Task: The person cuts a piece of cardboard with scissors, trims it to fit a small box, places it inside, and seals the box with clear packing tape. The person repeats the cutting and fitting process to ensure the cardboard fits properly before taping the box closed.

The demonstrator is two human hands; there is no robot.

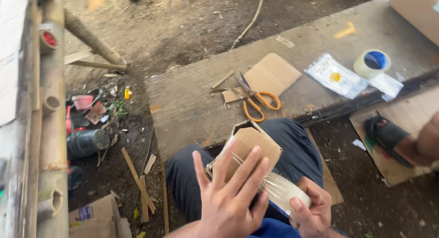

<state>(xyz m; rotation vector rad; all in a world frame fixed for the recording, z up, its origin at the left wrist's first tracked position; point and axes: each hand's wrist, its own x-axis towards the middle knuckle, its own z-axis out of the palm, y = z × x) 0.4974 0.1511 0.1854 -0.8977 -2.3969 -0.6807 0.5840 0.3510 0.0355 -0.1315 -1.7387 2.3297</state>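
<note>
A small brown cardboard box [250,139] rests on my lap, over dark blue trousers. My left hand [231,194] lies flat on its near side, fingers spread, pressing clear tape against the cardboard. My right hand [313,208] grips a roll of clear packing tape [286,192], and a strip of tape stretches from the roll to the box. Orange-handled scissors [256,101] lie on the wooden board [192,105] ahead of my knees, beside a flat piece of cardboard [274,73].
A second tape roll [371,63] and clear plastic packets [336,75] lie at the board's right end. Another person's foot in a black sandal [402,139] rests on cardboard at right. Bamboo poles [52,128] stand at left, with trash and wood scraps on the dirt.
</note>
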